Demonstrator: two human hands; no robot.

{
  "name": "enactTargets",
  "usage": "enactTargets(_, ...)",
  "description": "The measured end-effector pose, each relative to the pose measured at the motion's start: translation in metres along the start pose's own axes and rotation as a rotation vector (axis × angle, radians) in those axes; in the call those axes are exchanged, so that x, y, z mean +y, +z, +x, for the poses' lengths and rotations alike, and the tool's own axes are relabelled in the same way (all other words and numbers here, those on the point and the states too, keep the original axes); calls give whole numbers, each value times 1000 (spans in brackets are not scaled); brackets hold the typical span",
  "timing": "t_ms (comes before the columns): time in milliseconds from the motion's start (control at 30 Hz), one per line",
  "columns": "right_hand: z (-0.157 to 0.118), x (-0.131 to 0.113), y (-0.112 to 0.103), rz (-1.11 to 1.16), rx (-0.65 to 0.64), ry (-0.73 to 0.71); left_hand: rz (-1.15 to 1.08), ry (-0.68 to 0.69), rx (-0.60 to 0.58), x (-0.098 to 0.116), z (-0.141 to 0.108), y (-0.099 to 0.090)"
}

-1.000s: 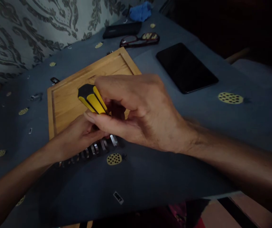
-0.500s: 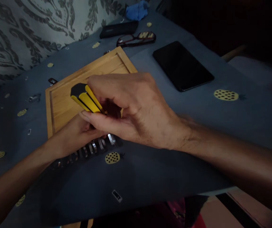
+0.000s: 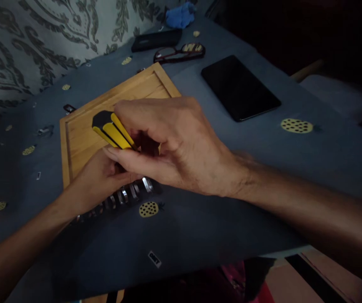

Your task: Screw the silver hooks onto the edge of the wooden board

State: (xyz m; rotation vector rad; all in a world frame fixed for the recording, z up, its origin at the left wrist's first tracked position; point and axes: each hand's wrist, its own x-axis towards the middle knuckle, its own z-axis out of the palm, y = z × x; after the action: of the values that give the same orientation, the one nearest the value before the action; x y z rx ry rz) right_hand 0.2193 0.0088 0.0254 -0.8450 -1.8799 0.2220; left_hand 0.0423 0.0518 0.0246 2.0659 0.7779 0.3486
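Observation:
My right hand (image 3: 181, 143) is closed around a yellow-and-black screwdriver handle (image 3: 114, 132), tilted with its black butt end up and to the left. The tool's shaft and tip are hidden under the hand. Just below and left of it, my left hand (image 3: 100, 176) lies over the front part of a wooden board (image 3: 86, 139). Its fingers curl out of sight behind the right hand, so whatever they hold is hidden. A row of shiny curved metal pieces (image 3: 124, 195) runs along the board's near side, partly covered by my left wrist.
A blue cloth with pineapple prints (image 3: 219, 223) covers the table. Beyond the board are eyeglasses (image 3: 179, 53), a black case (image 3: 156, 40) and a crumpled blue cloth (image 3: 180, 15). A black tablet (image 3: 240, 87) lies to the right. A patterned curtain (image 3: 51, 42) hangs at the back left.
The whole scene shifts slightly left as the camera turns a little. Both hands and the screwdriver keep nearly the same pose over the board.

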Motion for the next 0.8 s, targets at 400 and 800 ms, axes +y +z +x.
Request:
enactTargets(400, 0, -1, -1, -4, 5, 19, 161, 124, 197, 0, -6, 8)
enactTargets(800, 1, -1, -3, -2, -32, 27, 217, 92, 187, 1, -9, 9)
